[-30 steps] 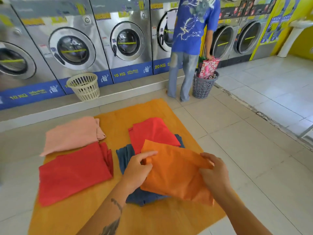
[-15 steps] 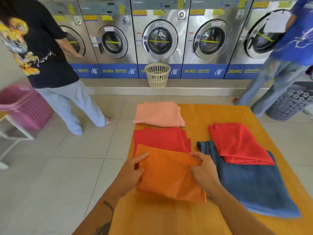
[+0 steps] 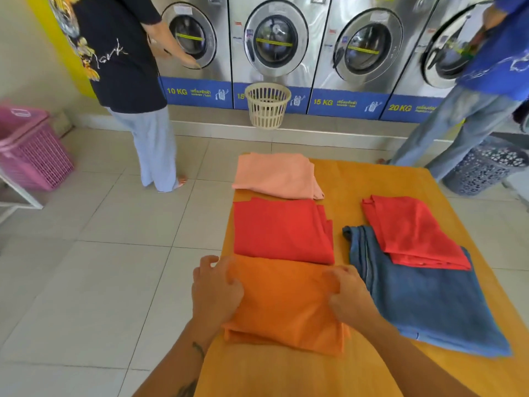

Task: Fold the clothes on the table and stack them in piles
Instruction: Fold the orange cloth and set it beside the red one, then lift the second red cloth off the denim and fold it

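Holding check: folded orange cloth (image 3: 286, 308) lay on the tabletop (image 3: 357, 181), near left, just beside the red cloth (image 3: 280, 230). Left grip (image 3: 217, 290) and right grip (image 3: 346, 296) pinched opposite side edges; I judged both equally near.

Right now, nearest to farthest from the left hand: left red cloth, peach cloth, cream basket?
1. Left red cloth, just beyond the left hand gripping the orange cloth.
2. Peach cloth, behind the red one.
3. Cream basket, far back by the washing machines.
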A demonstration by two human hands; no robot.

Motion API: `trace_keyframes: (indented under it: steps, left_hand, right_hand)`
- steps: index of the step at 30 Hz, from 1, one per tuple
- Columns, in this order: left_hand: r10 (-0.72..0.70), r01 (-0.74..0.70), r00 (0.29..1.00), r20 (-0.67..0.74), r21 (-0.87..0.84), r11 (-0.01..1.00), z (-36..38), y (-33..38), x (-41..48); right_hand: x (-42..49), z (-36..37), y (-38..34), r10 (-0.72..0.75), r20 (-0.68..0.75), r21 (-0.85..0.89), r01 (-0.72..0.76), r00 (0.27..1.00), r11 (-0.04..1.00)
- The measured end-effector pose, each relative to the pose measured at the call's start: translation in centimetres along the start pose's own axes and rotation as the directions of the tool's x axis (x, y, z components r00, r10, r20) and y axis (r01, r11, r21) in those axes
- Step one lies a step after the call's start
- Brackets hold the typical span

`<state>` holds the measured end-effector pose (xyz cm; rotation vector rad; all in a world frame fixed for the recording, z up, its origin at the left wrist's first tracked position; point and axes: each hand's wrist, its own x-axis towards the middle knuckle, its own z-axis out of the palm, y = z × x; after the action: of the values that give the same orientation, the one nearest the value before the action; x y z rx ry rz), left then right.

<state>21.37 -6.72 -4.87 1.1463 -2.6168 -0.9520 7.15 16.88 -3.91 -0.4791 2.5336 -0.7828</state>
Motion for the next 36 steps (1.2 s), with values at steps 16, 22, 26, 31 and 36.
trace_keyframes:
  steps: [16, 22, 26, 31, 36]
  left_hand:
    - [0.526, -0.463, 0.817, 0.234, -0.276, 0.842, 8.9, 21.7, 1.5]
    - [0.561, -0.639, 0.734, 0.383, 0.11, 0.761, 15.7, 27.0, 0.1]
    - [0.525, -0.676, 0.711, 0.467, 0.249, 0.694, 19.9, 29.6, 0.2]
    - [0.562, -0.673, 0.74, 0.37, 0.405, 0.619, 23.6, 31.1, 1.2]
    - [0.734, -0.746, 0.643, 0.218, 0.396, 0.536, 22.5, 33.0, 0.5]
  right_hand:
    - [-0.8, -14.0, 10.6, 0.443, -0.312, 0.522, -0.238, 0.84, 0.819]
    - [1.7, -16.7, 15.3, 0.582, -0.159, 0.806, -0.235, 0.797, 0.543]
    - [3.8, -17.8, 16.4, 0.541, -0.083, 0.898, -0.172, 0.837, 0.405]
    - [5.7, -18.5, 16.9, 0.481, -0.071, 0.935, -0.11, 0.874, 0.336]
    - [6.5, -19.4, 16.9, 0.444, -0.132, 0.92, -0.057, 0.886, 0.388]
